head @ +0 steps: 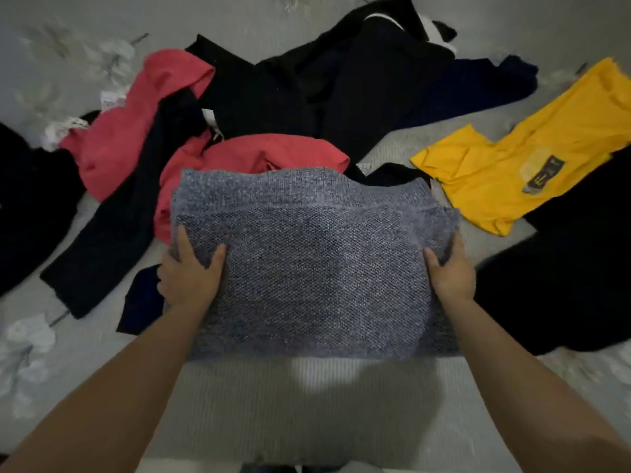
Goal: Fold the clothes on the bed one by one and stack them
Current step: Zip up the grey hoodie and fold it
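A person's left hand [190,278] and right hand [450,274] grip opposite edges of a folded grey sweater [314,264] at centre frame, apparently keeping the fold square, while unfolded clothes, among them a yellow shirt [519,155] at right, await on the bed [51,63].

A bedroom in a home. A bed [68,56] with a pale grey floral cover fills the view, strewn with loose clothes [358,80] in red, black and yellow
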